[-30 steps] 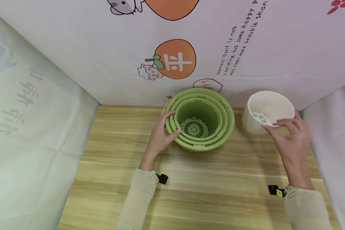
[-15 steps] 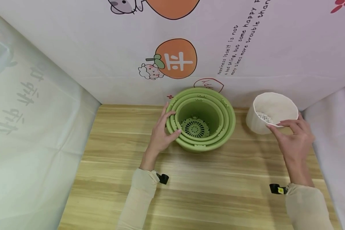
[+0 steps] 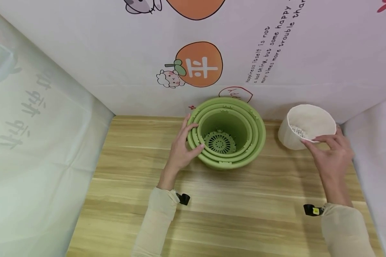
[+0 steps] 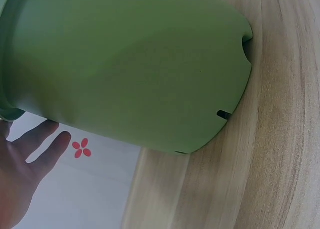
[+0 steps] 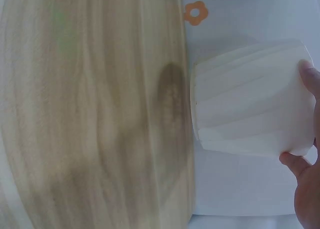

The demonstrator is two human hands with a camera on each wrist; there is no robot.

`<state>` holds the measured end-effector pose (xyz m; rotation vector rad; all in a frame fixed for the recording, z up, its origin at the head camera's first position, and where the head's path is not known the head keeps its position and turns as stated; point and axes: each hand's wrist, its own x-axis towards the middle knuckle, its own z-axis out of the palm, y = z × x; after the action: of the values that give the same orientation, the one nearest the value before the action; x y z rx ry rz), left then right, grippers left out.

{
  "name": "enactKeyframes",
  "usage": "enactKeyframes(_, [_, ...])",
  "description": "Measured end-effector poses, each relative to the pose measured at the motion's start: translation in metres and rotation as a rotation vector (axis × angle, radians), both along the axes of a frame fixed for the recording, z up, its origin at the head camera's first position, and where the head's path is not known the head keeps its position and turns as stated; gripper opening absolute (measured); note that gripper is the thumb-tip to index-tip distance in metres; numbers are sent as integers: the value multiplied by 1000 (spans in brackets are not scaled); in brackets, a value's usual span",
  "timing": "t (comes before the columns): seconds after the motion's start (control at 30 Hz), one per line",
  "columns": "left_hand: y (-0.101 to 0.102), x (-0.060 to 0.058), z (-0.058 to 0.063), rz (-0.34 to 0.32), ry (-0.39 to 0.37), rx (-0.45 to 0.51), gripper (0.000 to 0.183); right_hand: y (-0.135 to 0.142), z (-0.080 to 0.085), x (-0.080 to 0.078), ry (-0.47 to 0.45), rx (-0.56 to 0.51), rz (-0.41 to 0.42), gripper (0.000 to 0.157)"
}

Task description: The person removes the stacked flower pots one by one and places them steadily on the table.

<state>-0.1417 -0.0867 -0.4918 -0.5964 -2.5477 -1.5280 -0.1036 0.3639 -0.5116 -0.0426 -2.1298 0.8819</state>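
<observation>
A stack of green plastic flowerpots point(image 3: 230, 165), nested one inside another, stands near the back wall. My left hand point(image 3: 180, 148) holds its left rim, thumb and a finger lapping over the edge. In the left wrist view, other fingers point(image 4: 52, 151) stretch out below the rim, beside the outer green pot point(image 4: 135, 69). To the right is a white flowerpot point(image 3: 286, 137) with a perforated bottom. My right hand point(image 3: 332, 153) pinches its near right rim. In the right wrist view the white pot point(image 5: 250, 99) shows ribbed sides, its base close over the tabletop, with thumb and finger at its rim.
The wood-grain tabletop point(image 3: 238, 214) runs up to a printed white cloth wall point(image 3: 132, 71) close behind the pots. Cloth also hangs at the left point(image 3: 51, 142) and right point(image 3: 376, 142) sides, the right one near my right hand. A small black device point(image 3: 312, 210) sits at my right wrist.
My right hand has shifted the white flowerpot slightly to the right, away from the green stack. The left hand keeps its hold on the green rim. The head view has shifted a little.
</observation>
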Motion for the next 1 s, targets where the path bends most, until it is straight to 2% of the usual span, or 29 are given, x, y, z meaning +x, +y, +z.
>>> enactKeyframes(0.17, [0, 0, 1, 3, 8, 6, 70, 6, -8, -1, -13, 25, 2, 29])
enactKeyframes(0.4, [2, -1, 0, 4, 12, 12, 71, 5, -11, 0, -13, -22, -24, 27])
enactKeyframes(0.73, [0, -1, -3, 22, 9, 21, 72, 11, -22, -2, -33, 33, -17, 27])
enactKeyframes(1.0, [0, -2, -3, 17, 11, 15, 74, 17, -26, -1, -28, 22, -32, 25])
